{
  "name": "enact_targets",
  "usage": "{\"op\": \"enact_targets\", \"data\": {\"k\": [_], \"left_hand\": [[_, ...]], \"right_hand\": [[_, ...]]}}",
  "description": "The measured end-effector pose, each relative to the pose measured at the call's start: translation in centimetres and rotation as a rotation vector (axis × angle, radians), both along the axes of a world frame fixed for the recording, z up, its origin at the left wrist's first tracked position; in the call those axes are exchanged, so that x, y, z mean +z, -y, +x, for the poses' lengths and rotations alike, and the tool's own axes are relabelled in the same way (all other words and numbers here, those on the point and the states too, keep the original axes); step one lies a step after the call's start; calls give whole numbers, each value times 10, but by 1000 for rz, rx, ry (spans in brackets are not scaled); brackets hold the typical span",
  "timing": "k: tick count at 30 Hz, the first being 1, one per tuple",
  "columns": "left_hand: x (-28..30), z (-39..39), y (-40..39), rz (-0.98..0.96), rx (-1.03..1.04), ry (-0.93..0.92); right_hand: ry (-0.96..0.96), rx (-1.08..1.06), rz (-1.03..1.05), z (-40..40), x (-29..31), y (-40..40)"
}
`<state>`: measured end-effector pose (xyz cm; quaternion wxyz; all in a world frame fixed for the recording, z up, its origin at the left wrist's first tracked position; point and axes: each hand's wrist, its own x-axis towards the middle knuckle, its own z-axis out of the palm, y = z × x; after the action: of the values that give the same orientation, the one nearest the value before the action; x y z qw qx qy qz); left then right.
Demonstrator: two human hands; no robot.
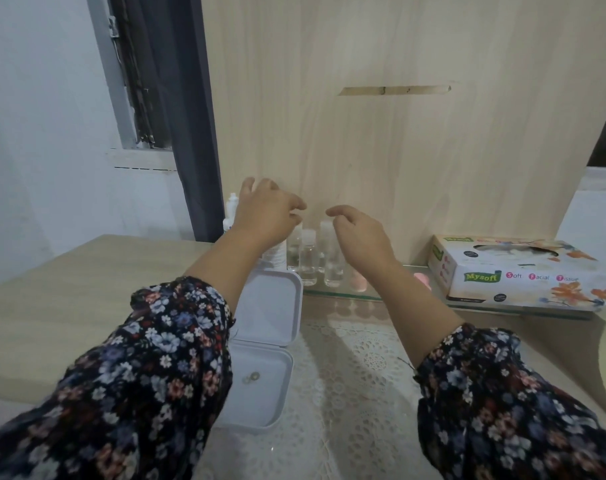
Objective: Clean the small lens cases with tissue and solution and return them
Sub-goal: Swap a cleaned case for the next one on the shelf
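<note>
Reaching over the small clear bottles (308, 258) at the back of the bench (69, 289), both hands, left (265, 211) and right (358, 233), hover loosely curled, apart, holding nothing. A lens case seems to show pink (358, 282) behind; picking it comes next, probably.

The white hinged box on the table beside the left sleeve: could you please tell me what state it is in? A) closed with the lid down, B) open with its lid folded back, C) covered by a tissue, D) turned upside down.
B: the white hinged box lies open, its lid folded back toward the clear bottles, and two small rings show on its inner floor.
</note>
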<state>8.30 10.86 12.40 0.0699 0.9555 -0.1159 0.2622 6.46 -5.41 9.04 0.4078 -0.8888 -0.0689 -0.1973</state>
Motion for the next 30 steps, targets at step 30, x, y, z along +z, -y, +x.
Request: {"op": "enact_targets", "data": {"k": [30], "left_hand": [[4, 17, -7, -42, 13, -137]], "right_hand": [[-172, 54, 134, 18, 5, -3]]}}
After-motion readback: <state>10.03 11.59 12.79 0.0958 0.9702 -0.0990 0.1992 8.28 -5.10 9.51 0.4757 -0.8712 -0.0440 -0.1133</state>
